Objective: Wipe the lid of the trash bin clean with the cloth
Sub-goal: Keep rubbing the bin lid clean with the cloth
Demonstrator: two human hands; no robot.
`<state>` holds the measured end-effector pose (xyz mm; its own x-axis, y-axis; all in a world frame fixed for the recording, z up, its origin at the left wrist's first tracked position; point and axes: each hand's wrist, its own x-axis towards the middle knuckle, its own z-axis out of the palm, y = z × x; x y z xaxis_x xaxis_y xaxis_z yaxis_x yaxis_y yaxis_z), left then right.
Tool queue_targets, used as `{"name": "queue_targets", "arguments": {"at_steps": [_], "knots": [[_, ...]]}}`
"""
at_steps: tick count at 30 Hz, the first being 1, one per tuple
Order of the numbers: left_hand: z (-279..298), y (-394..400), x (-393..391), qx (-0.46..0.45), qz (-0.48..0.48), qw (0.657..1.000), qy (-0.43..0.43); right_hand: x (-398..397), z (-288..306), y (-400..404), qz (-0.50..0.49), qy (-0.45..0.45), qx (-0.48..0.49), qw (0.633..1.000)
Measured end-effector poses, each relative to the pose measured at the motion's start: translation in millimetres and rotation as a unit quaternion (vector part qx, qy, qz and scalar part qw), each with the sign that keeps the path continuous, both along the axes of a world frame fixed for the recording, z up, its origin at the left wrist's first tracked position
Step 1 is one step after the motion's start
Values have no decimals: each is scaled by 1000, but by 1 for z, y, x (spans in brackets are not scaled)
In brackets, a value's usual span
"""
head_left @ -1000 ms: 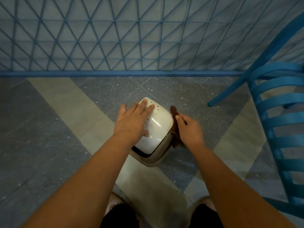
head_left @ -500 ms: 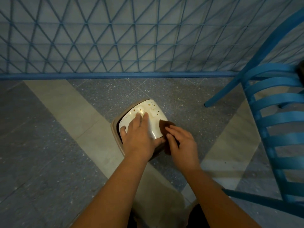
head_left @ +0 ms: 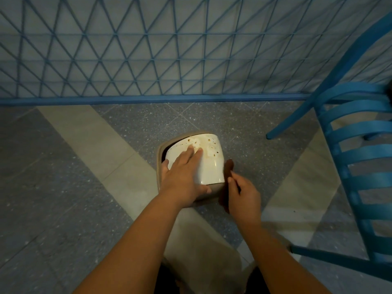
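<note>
A small beige trash bin [head_left: 159,166] stands on the floor in the middle of the view. Its white lid [head_left: 212,164] is tilted and carries brown specks and stains near its far edge. My left hand [head_left: 182,175] lies flat on the lid's left side, fingers spread, thumb by the near edge. My right hand [head_left: 244,194] is just right of the bin and pinches a dark brown cloth [head_left: 228,172], which hangs beside the lid's right edge. Part of the cloth is hidden behind my right hand.
A blue slatted chair [head_left: 360,158] stands close on the right, one leg reaching toward the bin. A blue metal lattice fence [head_left: 161,60] with a low rail closes off the far side. The floor has grey speckled and pale tiles. My knees show at the bottom.
The view has shifted, so the bin sits lower and more upright. The stained far part of the lid is now exposed. My right hand with the cloth has drawn back off the lid's right edge.
</note>
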<state>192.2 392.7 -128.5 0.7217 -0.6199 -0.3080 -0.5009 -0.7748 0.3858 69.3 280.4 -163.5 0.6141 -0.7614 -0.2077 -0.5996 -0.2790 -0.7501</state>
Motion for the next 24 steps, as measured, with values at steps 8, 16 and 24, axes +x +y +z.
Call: {"name": "queue_targets", "arguments": {"at_steps": [8,16,24], "knots": [[-3,4,4,-8,-34,999,4,43,24,-7,170,-49,-156,972],[-4,6,4,-8,-24,1000,8,49,12,-20,-33,-34,66,997],[-3,5,3,-22,-24,999,21,17,15,7,94,-76,-109,987]]}}
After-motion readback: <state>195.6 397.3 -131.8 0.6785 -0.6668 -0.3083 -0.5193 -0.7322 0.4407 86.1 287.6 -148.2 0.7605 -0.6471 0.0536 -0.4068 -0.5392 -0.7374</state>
